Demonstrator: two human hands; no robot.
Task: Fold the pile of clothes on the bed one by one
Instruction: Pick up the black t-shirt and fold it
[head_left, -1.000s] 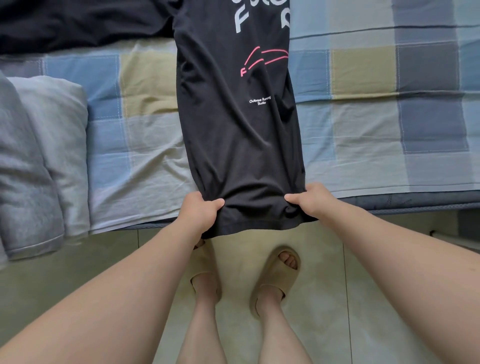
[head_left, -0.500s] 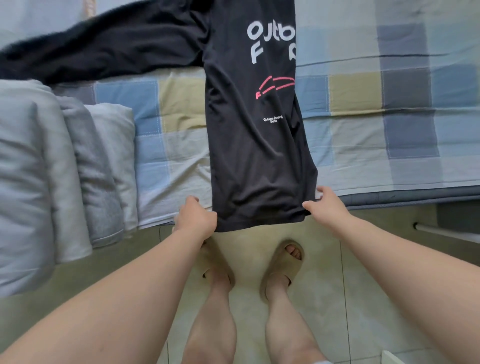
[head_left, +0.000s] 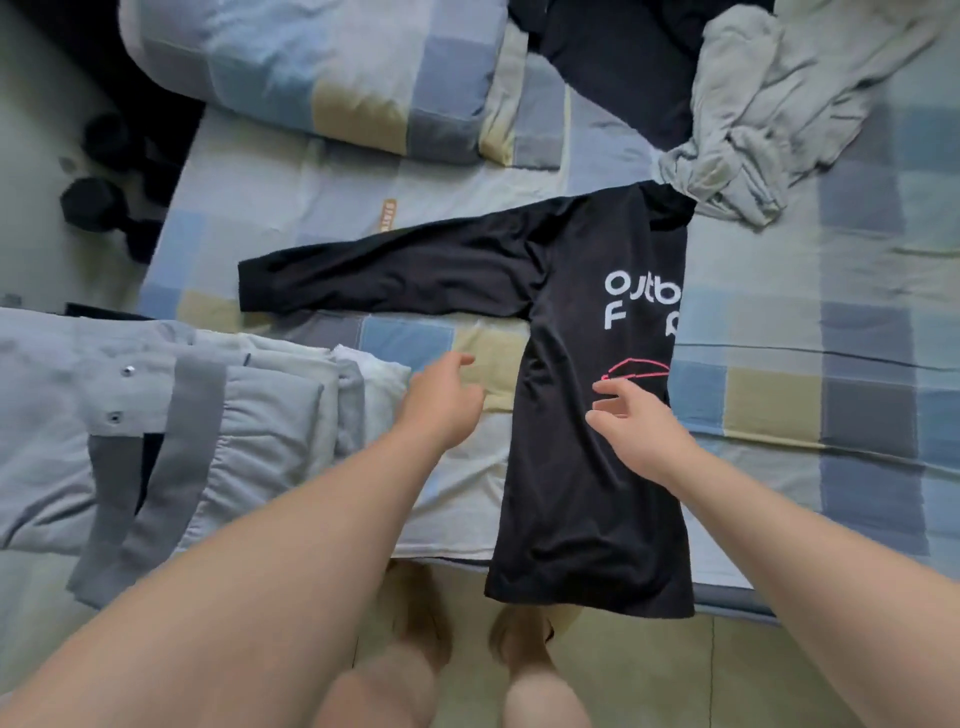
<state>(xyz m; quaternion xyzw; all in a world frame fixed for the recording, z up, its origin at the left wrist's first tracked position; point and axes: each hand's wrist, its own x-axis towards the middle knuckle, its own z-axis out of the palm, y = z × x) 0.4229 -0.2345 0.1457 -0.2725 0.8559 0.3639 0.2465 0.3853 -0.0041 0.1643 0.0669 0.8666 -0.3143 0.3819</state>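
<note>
Two hands, both empty, fingers loosely spread and holding nothing. The black long-sleeve shirt (head_left: 587, 467) lies flat on the bed (head_left: 831, 415), folded in half lengthwise so the white lettering is cut off at the right edge. One sleeve sticks straight out to the left and the hem hangs over the near edge of the mattress. The right hand (head_left: 636, 421) is over the body of the shirt, just below the pink graphic; can't tell if it's actually touching the fabric. The left hand (head_left: 441, 402) is off the shirt, over the checked sheet between it and the stack of folded grey clothes (head_left: 208, 415). Further back on the bed sit a crumpled grey garment (head_left: 769, 119), another dark garment (head_left: 613, 67) and a pillow (head_left: 322, 67).
</note>
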